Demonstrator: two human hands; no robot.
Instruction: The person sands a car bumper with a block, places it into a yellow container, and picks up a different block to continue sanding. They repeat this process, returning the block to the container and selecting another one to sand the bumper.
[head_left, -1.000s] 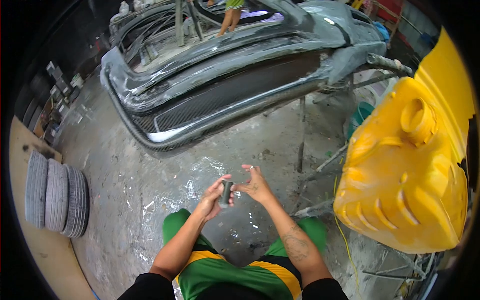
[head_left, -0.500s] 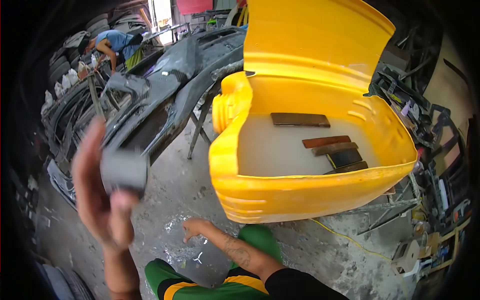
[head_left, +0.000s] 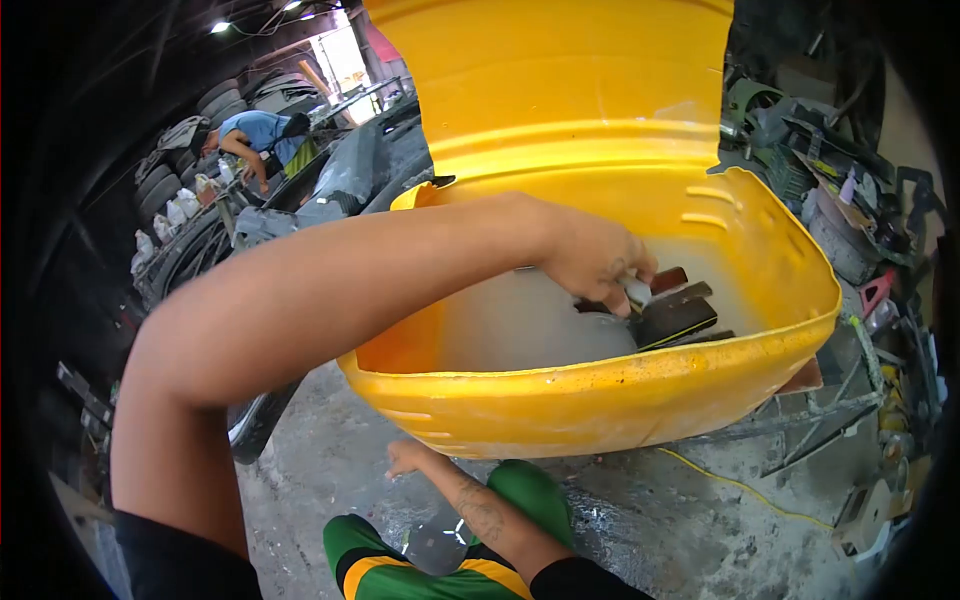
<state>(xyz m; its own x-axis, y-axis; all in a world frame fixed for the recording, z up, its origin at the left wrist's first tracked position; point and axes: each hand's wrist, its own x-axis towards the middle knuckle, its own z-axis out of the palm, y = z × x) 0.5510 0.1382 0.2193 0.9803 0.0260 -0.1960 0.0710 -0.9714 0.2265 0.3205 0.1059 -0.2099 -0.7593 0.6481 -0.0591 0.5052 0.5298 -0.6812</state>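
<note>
My left hand [head_left: 605,268] reaches across into the cut-open yellow container [head_left: 590,395], its fingers closed around a small grey-white piece [head_left: 637,292]. Cloudy liquid [head_left: 530,325] fills the container's lower part. Right at my fingertips lie a dark block with a yellow edge [head_left: 675,320], a brown strip [head_left: 683,297] and a reddish-brown piece [head_left: 668,279]. Part of another dark piece is hidden behind my fingers. My right hand [head_left: 403,458] hangs below the container's front, over my legs, with loosely bent fingers and nothing visible in it.
The yellow lid flap [head_left: 570,80] stands raised behind the container. A metal stand [head_left: 850,400] is under its right side. A yellow cord [head_left: 740,487] crosses the floor. Dark car parts [head_left: 350,170] and a bent-over person [head_left: 255,140] are at the back left.
My left hand, raised at the left with a grey block, has moved right and down into the container. The view has shifted, and my right hand stays low near my legs.
</note>
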